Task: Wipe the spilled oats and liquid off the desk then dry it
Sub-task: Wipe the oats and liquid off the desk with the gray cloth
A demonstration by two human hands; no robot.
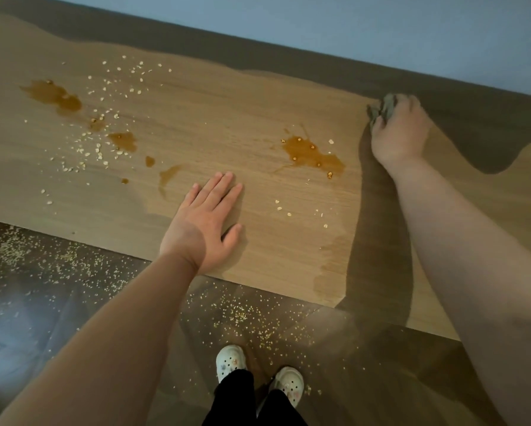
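Observation:
A wooden desk (227, 103) carries brown liquid puddles, one at the left (55, 96) and one right of centre (310, 155), with smaller drops between them. Oat flakes (98, 149) lie scattered over the left half, and a few lie near the front edge. My left hand (205, 222) rests flat on the desk near its front edge, fingers straight. My right hand (399, 133) grips a bunched grey cloth (384, 109) at the desk's far right, near the back edge. A damp streak (329, 265) shows by the front edge.
A pale blue wall (350, 23) runs behind the desk. Many oats (252, 321) are strewn on the dark floor below the front edge. My two white clogs (258, 373) stand on the floor close to the desk.

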